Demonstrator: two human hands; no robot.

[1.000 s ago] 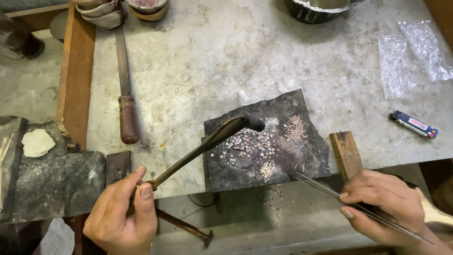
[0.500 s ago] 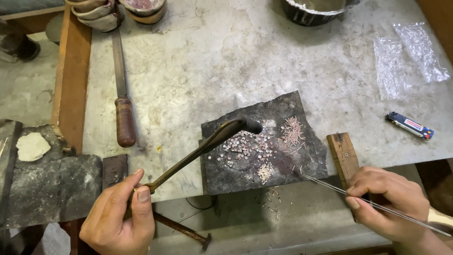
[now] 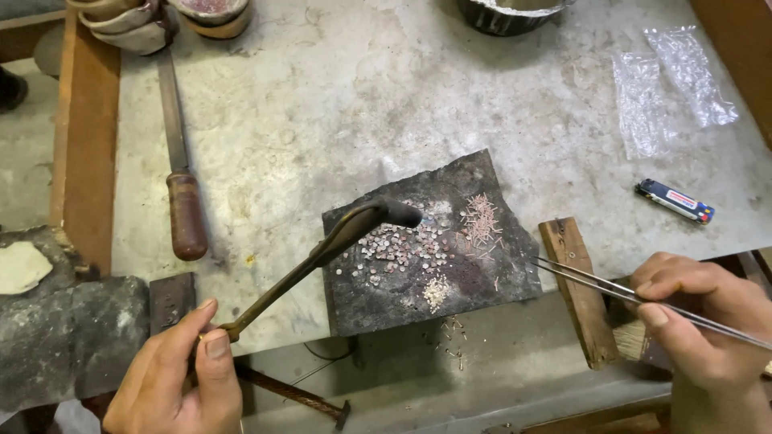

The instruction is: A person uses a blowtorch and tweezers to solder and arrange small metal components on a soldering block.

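My left hand (image 3: 178, 371) grips the thin stem of a dark brass torch (image 3: 338, 237) whose curved nozzle hangs over a charred dark slab (image 3: 426, 245) near the bench's front edge. On the slab lie many tiny round metal pieces (image 3: 398, 249), a cluster of thin pinkish wire bits (image 3: 481, 221) and a small pale heap (image 3: 437, 292). My right hand (image 3: 701, 321) holds long steel tweezers (image 3: 587, 280), their tips at the slab's right edge, just off it.
A file with a brown wooden handle (image 3: 183, 205) lies at left. A blue lighter (image 3: 674, 201) and clear plastic bags (image 3: 667, 84) lie at right. Bowls (image 3: 153, 20) and a metal pot (image 3: 507, 14) stand at the back. A wooden peg (image 3: 577, 289) juts out by the slab.
My right hand has drawn the tweezers a little to the right, away from the slab. The torch has stayed over the round pieces, and the view has shifted slightly.
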